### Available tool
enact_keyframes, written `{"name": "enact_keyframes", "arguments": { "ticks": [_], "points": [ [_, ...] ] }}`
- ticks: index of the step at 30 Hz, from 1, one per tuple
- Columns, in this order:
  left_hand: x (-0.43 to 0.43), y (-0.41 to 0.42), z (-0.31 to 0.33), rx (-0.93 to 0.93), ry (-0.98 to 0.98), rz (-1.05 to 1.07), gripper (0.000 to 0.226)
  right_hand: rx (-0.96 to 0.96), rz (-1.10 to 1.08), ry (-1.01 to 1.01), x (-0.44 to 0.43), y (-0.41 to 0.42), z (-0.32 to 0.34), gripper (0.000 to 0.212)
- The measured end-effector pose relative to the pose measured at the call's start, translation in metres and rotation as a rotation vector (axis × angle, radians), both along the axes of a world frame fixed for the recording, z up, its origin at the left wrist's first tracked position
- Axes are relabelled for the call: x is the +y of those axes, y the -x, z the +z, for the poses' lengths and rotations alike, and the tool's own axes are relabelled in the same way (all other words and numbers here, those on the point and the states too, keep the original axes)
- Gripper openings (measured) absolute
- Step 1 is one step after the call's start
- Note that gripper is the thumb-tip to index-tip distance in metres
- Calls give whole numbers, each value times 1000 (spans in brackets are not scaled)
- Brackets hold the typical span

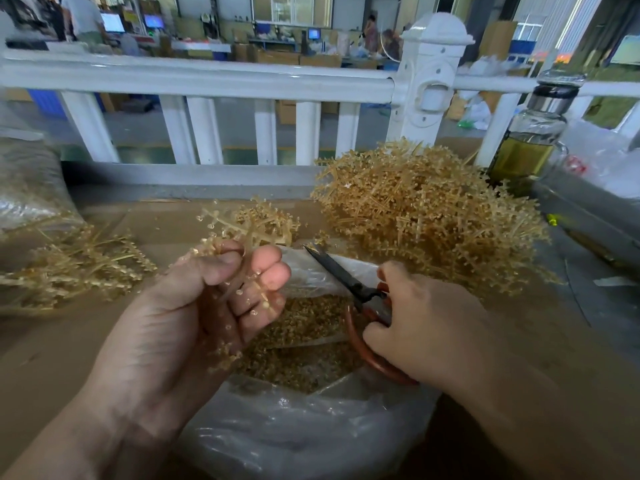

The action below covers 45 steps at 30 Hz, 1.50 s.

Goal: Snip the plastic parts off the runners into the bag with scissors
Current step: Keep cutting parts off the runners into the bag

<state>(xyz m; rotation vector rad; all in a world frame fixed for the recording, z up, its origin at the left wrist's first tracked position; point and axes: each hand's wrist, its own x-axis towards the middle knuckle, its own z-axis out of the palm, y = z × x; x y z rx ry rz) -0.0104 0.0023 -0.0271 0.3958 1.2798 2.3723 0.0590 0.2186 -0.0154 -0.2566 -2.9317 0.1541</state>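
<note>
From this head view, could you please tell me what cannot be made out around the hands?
All head view.
Scissors handles: largely covered by the right hand.
Runner stem: hidden inside the left hand's grip.
Bag's near end: cut off by bottom edge.
Background screens: too small to read.

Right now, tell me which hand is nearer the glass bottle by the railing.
Right. The right hand, holding the scissors, sits left of the glass bottle and nearer the person; the left hand, gripping a runner, is farther left, beyond the bag.
</note>
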Motion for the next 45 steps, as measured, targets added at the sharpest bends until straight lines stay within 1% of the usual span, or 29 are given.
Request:
{"name": "enact_keyframes", "arguments": {
  "ticks": [2,3,4,5,6,8,9,10,12,14,17,20,21,23,25,27,28,29,31,33,34,38,40,43,45],
  "points": [
    [-5,1,-2,27,-20,16,39,65,-31,53,2,1,4,46],
    [-4,1,0,29,-20,23,33,83,-48,106,2,1,7,46],
    [-4,0,0,28,-41,30,24,105,-61,197,3,1,9,49],
    [-3,-1,1,20,-65,40,10,150,-63,342,3,1,11,52],
    [-2,-4,4,17,-103,54,10,220,-45,534,4,1,13,51],
    [-3,-9,6,6,-129,73,34,343,33,943,7,0,18,39],
    [-4,-10,6,-3,-127,86,42,367,84,1114,7,-1,20,35],
    [-4,-10,7,1,-122,88,49,356,147,1250,8,-2,21,36],
    [-3,-10,8,10,-106,103,52,309,267,1451,10,-2,20,51],
    [-2,-9,9,14,-92,128,48,275,329,1593,9,0,18,54],
    [-4,-10,11,12,-89,138,45,246,398,1681,1,3,12,53],
    [-5,-13,13,12,-83,157,34,203,428,1756,-7,5,10,71],
    [-5,-13,13,10,-75,169,30,186,416,1736,-10,4,10,75],
    [-5,-12,14,6,-53,198,23,167,407,1579,-16,-2,13,73],
    [-7,-12,16,16,-27,224,22,173,410,1337,-22,-9,16,64],
    [-8,-12,16,34,7,259,21,180,410,1024,-23,-15,19,58],
    [-9,-12,16,48,31,281,18,177,407,904,-23,-17,18,56],
    [-9,-11,17,64,56,299,15,169,408,834,-24,-18,19,54],
    [-10,-11,19,81,85,329,19,161,434,793,-28,-19,20,50],
    [-12,-12,21,84,79,341,12,149,440,745,-29,-19,21,48],
    [-13,-12,23,88,79,345,11,126,429,712,-28,-19,22,50],
    [-15,-13,25,116,146,405,37,-15,394,578,-27,-21,27,66],
    [-15,-14,24,154,196,442,41,-48,384,477,-30,-22,28,66],
    [-15,-13,22,259,248,512,24,-54,375,429,-31,-23,30,65],
    [-15,-13,21,316,257,544,18,-59,370,432,-31,-23,31,63]
  ]
}}
